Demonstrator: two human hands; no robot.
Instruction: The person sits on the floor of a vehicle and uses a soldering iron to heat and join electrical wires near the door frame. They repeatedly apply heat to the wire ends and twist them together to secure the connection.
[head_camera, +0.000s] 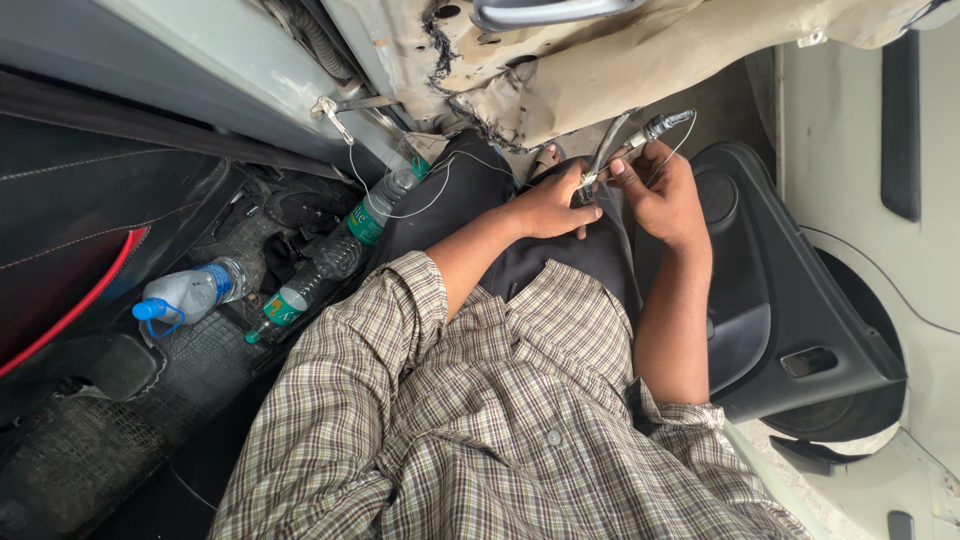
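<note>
Head view, looking down. Nearest, at 6 o'clock, a checked shirt is seen, sleeves rolled to the elbow, dark trousers beyond it; the person is seated low at an open car doorway.

Both forearms are brought together at about 1 o'clock. The left hand is curled, its fingers pinched narrow on the lower end of a metal cable fitting. The right hand is closed round the same fitting higher up, thumb and forefinger pressed near the left hand's pinch point. A two-hand hold is judged to steady the small part while its end is worked. The fitting is held in the air over the lap, its silvery tip pointing toward 1 o'clock, with a thin wire loop at the tip. Whether a small tool sits between the fingers cannot be told.

A thin white wire is strung from the hands toward 11 o'clock, up to a metal bracket on the car body.

At 9 o'clock, three plastic bottles lie on the rubber floor mat: a blue-capped bottle and two green-labelled bottles, likely set aside within reach.

At 3 o'clock, a dark door trim panel lies flat on the ground, detached. At 12 o'clock, torn beige lining hangs from the bare door shell.
</note>
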